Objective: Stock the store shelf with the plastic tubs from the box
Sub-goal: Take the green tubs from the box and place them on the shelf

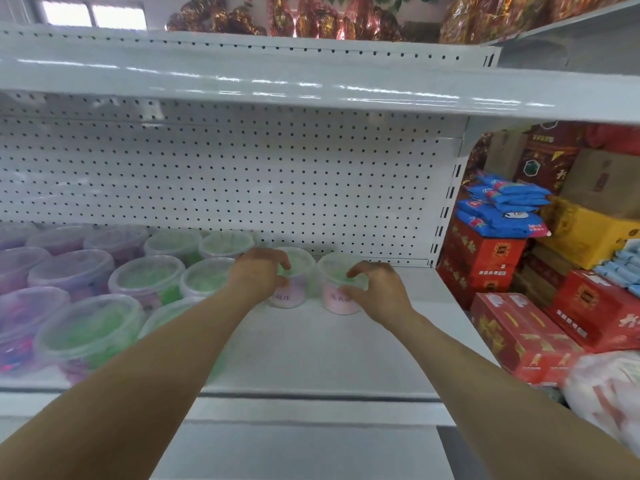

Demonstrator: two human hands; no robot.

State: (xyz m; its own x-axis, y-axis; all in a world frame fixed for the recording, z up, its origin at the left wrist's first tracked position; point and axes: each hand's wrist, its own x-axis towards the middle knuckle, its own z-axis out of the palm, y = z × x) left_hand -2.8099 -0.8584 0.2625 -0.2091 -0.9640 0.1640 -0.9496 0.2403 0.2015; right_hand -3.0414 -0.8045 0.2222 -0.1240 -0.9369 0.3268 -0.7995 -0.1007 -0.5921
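Two clear plastic tubs with green and pink contents stand side by side near the back of the white shelf (346, 344). My left hand (258, 273) wraps over the rim of the left tub (298, 271), thumb on its front. My right hand (375, 289) arches over the right tub (332, 271), thumb pressed on its pink side and fingers curled above the lid. Both tubs rest on the shelf board. Rows of similar tubs, green (147, 280) and purple (69, 270), fill the shelf to the left. The box is not in view.
A perforated white back panel (242, 174) rises behind the tubs, and an upper shelf (277, 88) overhangs them. To the right are stacked red cartons (512, 330), blue packets (502, 209) and a yellow box (588, 233). A plastic bag (609, 393) bulges at the lower right.
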